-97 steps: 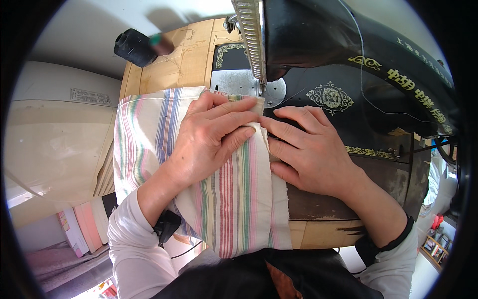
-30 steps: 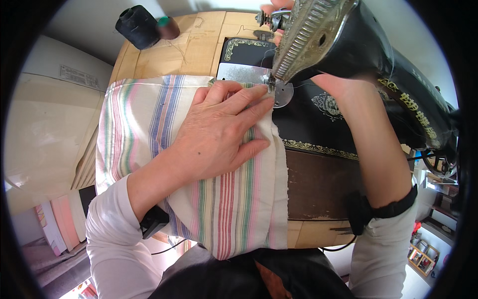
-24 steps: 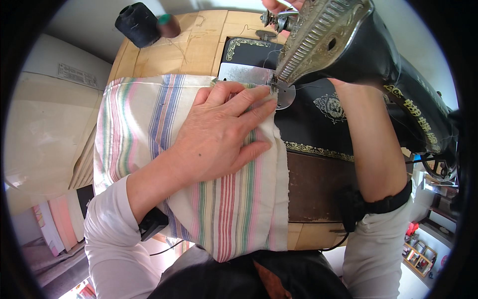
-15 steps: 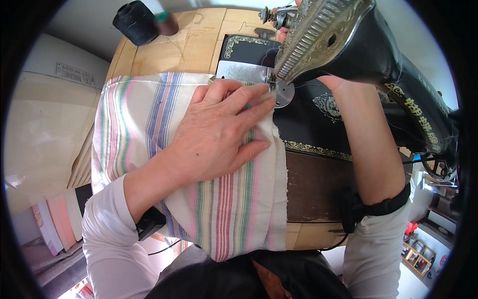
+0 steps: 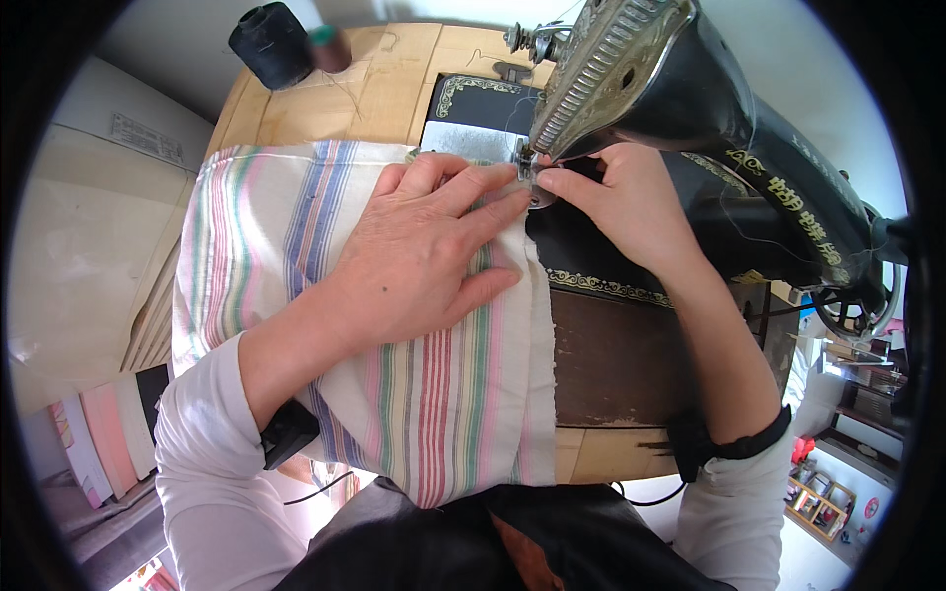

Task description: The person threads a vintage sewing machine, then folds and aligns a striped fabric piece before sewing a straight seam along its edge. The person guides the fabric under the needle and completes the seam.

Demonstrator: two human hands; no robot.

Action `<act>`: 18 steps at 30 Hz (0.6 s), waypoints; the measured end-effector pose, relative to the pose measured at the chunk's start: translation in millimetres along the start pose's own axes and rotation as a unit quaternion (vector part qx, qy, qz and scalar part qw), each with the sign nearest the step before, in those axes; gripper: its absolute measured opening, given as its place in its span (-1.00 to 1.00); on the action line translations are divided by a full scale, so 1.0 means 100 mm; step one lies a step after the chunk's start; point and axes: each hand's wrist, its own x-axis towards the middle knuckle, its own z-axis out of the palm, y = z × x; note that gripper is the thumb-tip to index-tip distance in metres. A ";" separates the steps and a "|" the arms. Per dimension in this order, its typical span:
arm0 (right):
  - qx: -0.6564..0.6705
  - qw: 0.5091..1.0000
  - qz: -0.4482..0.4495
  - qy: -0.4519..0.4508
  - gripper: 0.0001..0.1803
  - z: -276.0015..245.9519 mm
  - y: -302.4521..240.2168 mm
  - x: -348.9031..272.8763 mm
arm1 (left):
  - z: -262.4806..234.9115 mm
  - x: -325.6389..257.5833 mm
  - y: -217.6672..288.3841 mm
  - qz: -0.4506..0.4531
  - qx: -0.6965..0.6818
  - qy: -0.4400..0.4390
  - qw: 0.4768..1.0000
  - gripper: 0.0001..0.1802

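Striped cloth (image 5: 434,414), cream with red, green, blue and pink bands, lies over the table's left part and up to the needle area of a black sewing machine (image 5: 709,128). My left hand (image 5: 424,236) rests flat on the cloth, fingers stretched toward the presser foot (image 5: 524,158). On the right of the foot, my right hand (image 5: 631,202) has thumb and forefinger pinched together under the machine's head. What the pinch holds, if anything, is too small to make out. A silver slide plate (image 5: 463,138) shows beyond the cloth's far edge.
A black thread cone (image 5: 269,46) and a brown spool with a green top (image 5: 329,49) stand at the far left of the wooden table (image 5: 394,69). The handwheel (image 5: 857,305) is at the right. Loose thread (image 5: 754,231) hangs by the machine's arm.
My right hand has come from behind the machine's head down to the right side of the presser foot, its fingers now pinched. My left hand stays flat on the cloth.
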 end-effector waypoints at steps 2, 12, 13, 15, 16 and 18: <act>-0.016 1.000 -0.006 0.010 -0.72 0.06 -0.02 0.02 | 0.00 0.00 0.00 0.000 0.001 0.000 1.000 -0.34; -0.043 0.996 -0.073 -0.036 -0.90 -0.18 -0.13 -0.30 | 0.02 -0.03 -0.03 0.004 0.004 0.011 1.000 -0.33; -0.030 0.998 -0.052 -0.036 -0.91 -0.18 -0.13 -0.33 | 0.02 -0.03 -0.02 0.004 0.008 0.009 1.000 -0.33; -0.008 0.999 -0.026 -0.033 -0.91 -0.19 -0.11 -0.34 | 0.02 -0.02 -0.02 0.005 0.006 0.012 1.000 -0.32; 0.000 0.999 -0.021 -0.031 -0.91 -0.19 -0.10 -0.34 | 0.02 -0.02 -0.02 0.004 0.010 0.007 1.000 -0.32; 0.010 0.999 -0.016 -0.027 -0.91 -0.19 -0.09 -0.33 | 0.02 -0.02 -0.02 0.005 0.009 0.008 1.000 -0.32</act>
